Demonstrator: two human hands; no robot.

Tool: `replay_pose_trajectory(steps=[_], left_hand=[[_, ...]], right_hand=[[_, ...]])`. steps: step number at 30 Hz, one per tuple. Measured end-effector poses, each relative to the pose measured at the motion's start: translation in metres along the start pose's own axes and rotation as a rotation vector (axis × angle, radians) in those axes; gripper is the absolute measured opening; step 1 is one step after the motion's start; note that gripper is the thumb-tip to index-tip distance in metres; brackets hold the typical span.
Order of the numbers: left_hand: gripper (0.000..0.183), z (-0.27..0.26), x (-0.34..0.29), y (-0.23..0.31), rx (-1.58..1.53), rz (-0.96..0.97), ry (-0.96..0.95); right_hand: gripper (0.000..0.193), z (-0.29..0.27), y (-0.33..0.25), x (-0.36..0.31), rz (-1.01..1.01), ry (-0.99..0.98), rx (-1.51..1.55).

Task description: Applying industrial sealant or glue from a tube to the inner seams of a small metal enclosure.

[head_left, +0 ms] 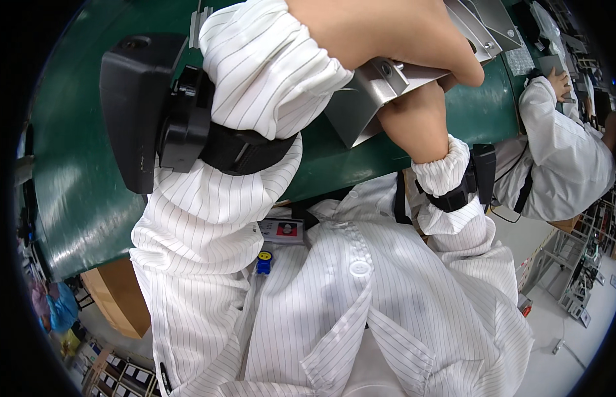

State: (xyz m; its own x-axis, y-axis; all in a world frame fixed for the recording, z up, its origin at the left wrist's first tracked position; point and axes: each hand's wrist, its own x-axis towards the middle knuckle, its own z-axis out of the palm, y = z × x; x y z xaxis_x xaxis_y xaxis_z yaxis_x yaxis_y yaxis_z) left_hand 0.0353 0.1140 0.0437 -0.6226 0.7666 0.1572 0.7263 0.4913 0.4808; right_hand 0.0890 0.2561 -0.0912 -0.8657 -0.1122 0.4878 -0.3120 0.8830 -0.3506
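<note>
A silver sheet-metal housing (361,109) with bent flanges, holes and screws is on the green bench near its front edge. My left hand (387,33) reaches across its top, a finger or thumb bent down over the near edge. The hand is closed on the housing; its other fingertips are out of sight. Below it, my right hand (414,119) goes in under the left one, beside the housing's angled side. Metal and the left hand cover the right fingers, so what they touch cannot be made out.
Another metal bracket (490,23) lies beyond, at the upper right, near bubble wrap (520,61). The green bench (89,178) stretches left, with a cardboard box (116,298) below. A co-worker in a white coat (553,152) works at the right. Black devices (139,112) are strapped to my forearms.
</note>
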Motion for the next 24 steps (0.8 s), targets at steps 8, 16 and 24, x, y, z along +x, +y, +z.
replay_pose_trajectory(steps=[8,16,24], left_hand=[[0.074,0.001,0.005,0.008,-0.025,-0.116,0.062],[0.077,-0.003,0.000,0.013,-0.049,-0.174,-0.009],[0.080,0.007,0.004,0.005,0.024,-0.152,0.052]], right_hand=[[0.029,0.003,0.001,0.001,0.004,0.037,0.022],[0.028,0.003,0.002,0.000,0.015,0.039,0.000],[0.027,0.004,0.001,0.000,0.036,0.057,0.012]])
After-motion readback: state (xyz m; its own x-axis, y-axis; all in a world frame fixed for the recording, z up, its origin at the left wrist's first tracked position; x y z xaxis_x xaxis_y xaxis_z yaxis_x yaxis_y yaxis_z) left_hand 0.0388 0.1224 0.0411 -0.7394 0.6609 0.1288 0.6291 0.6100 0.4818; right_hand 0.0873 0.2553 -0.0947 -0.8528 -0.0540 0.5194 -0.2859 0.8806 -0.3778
